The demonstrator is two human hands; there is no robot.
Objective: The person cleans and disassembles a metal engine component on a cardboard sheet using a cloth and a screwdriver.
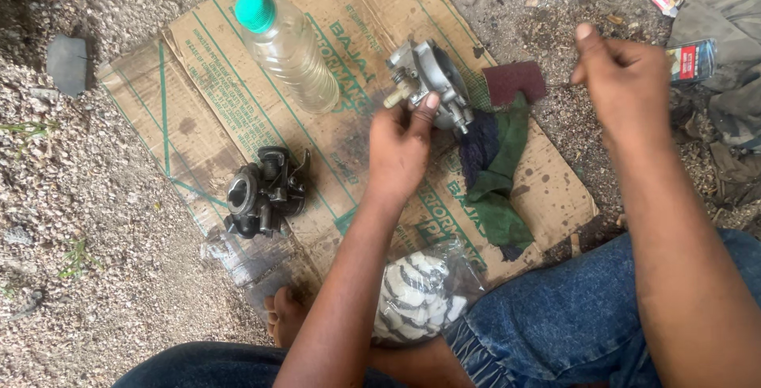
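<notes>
The left hand [400, 146] is gripping a silver-grey carburettor body [430, 80], thumb lying up its near face and fingers wrapping behind it, holding it just above a flattened sheet of brown cardboard [238, 110] that is lying on gravelly ground [71, 198]. The right hand [626, 79] is hovering well apart to the right, over the gravel beyond the cardboard's edge — fingers curling loosely with the thumb sticking up, and whether anything small is pinched in it I cannot tell.

Just right of the carburettor body, a dark red abrasive pad [514, 80] is lying at the cardboard's far right edge, and a green and dark blue rag [495, 170] is trailing from under the held part toward the near side. To the far left, a clear plastic bottle with a green cap [289, 47] is lying tilted on the cardboard. Nearer and further left, a black carburettor [265, 192] is sitting at the cardboard's near left edge. A clear bag holding something black-and-white striped [420, 293] is resting near the person's jeans-clad knees [571, 317] — beside a bare foot [284, 314].
</notes>
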